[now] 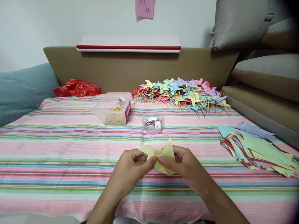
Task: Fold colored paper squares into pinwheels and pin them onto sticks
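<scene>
Between my two hands is a yellow paper pinwheel (167,152), its corners folded in toward the centre. My left hand (133,166) pinches it from the left, thumb pressed near the middle. From the right, my right hand (184,160) grips it too, and both thumb tips nearly meet at the centre. The fingers behind the paper are partly hidden. Just beyond the hands lies a clear plastic pack of small dark metal pieces (153,124). No stick shows on the pinwheel in my hands.
A clear plastic box (100,113) holding wooden sticks stands back left. Finished pinwheels (184,93) on sticks are heaped at the back. Cut coloured paper pieces (257,149) lie at right. A red plastic bag (79,88) sits far left, and cushions (266,71) line the right side.
</scene>
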The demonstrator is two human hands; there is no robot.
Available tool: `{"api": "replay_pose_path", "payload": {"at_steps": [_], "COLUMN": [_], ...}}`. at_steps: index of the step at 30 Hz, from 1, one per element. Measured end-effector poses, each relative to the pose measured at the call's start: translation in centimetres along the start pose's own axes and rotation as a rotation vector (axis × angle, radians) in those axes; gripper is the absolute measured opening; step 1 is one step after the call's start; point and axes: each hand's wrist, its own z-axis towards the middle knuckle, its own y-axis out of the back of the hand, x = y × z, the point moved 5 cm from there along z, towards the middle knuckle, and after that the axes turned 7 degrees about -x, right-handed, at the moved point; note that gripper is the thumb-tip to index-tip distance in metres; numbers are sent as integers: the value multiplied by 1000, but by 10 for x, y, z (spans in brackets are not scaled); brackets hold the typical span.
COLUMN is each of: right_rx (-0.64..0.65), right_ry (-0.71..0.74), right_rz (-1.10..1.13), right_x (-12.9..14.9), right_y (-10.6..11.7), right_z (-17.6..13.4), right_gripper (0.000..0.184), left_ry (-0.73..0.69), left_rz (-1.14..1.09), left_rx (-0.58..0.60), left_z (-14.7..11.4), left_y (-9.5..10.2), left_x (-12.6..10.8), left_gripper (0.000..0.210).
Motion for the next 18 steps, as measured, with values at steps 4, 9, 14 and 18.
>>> {"api": "replay_pose_path", "payload": {"at_steps": [4, 9, 14, 18], "right_rx": [17, -37, -262, -242], "right_ry": [-28, 16, 39, 18], "right_rz": [-61, -22, 323, 553], "right_x": [-8, -12, -12, -16], "right_y": [4, 3, 5, -3], "right_z": [1, 4, 8, 10], "right_gripper": [31, 26, 28, 18], "left_ry": [39, 24, -2, 53], "left_rz": [3, -10, -234, -421], "left_rx": [80, 85, 32, -11], "left_z": [-1, -2, -1, -1], "left_y": [0, 2, -2, -17], "left_x": [2, 2, -6, 1], "left_gripper": [36, 34, 24, 27]}}
